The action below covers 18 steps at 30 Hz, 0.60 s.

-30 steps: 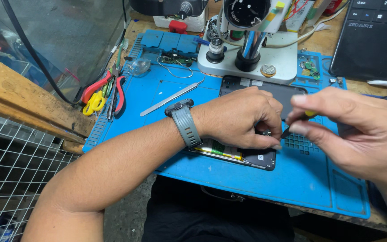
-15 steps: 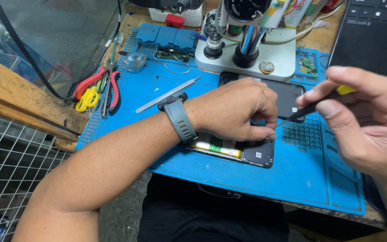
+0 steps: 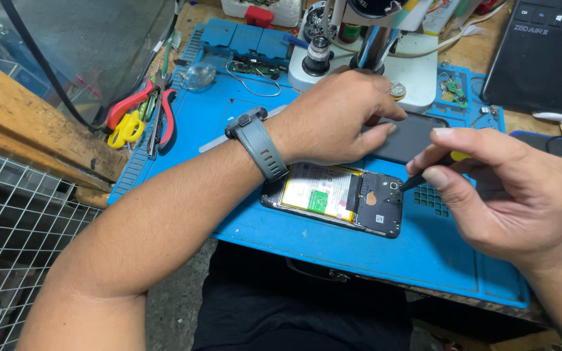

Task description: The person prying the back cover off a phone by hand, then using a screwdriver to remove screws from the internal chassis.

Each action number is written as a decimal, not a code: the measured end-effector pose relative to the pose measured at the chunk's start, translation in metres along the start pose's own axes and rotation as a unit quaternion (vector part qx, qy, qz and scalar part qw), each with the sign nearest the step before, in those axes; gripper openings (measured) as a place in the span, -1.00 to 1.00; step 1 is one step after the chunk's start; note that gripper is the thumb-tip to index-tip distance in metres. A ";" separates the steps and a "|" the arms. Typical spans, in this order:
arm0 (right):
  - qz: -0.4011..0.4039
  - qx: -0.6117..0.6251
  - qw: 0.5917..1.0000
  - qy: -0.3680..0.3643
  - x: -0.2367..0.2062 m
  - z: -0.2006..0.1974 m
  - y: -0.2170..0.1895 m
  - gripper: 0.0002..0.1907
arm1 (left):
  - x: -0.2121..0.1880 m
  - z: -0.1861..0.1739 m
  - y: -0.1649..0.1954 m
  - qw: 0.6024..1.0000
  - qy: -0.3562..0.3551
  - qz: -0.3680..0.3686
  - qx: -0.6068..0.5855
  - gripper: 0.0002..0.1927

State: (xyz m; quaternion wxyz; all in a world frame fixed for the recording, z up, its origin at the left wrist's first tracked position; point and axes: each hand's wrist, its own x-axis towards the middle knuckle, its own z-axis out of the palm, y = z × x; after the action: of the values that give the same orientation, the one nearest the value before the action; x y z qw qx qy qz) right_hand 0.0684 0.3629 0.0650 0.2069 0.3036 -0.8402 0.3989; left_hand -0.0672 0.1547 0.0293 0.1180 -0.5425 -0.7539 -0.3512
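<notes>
An opened phone [image 3: 336, 198] lies on the blue work mat [image 3: 359, 260], showing its battery with a white and green label. My right hand [image 3: 508, 195] is shut on a thin screwdriver [image 3: 417, 177] with a yellow band, its tip touching the phone's upper right corner. My left hand [image 3: 339, 117], with a grey watch on the wrist, sits just behind the phone. Its thumb and fingers grip the left edge of a black cover panel [image 3: 417, 140] that lies flat on the mat.
A microscope stand with a white base [image 3: 417, 65] rises behind the hands. Red pliers [image 3: 164, 120], yellow-handled cutters [image 3: 125, 127] and a flat metal pry tool [image 3: 213, 143] lie at the mat's left. A black laptop [image 3: 548, 58] sits at the back right, a wire grid [image 3: 14, 234] at the left.
My left hand has lifted off the phone and moved back to the black panel, which uncovers the battery. My right hand has brought the screwdriver tip down to the phone's corner.
</notes>
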 end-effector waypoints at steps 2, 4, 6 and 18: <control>-0.003 -0.004 1.000 -0.002 0.002 -0.001 -0.002 -0.65 | 0.000 -0.001 0.000 1.000 0.000 0.004 -0.004 -0.78; -0.005 0.000 1.000 -0.003 0.004 -0.001 -0.002 -0.65 | 0.000 -0.002 0.000 1.000 0.000 0.009 -0.006 -0.78; -0.001 -0.014 1.000 -0.009 0.004 -0.001 -0.002 -0.65 | 0.000 -0.003 0.000 1.000 0.000 0.009 -0.015 -0.79; -0.010 -0.035 0.999 -0.008 0.001 -0.001 0.002 -0.63 | 0.000 -0.005 0.005 0.997 -0.020 0.031 -0.066 -0.79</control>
State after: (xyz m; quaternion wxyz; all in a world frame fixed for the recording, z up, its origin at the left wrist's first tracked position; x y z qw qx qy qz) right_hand 0.0661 0.3640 0.0651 0.2142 0.3075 -0.8526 0.3642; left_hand -0.0641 0.1521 0.0348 0.0775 -0.5796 -0.7140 -0.3850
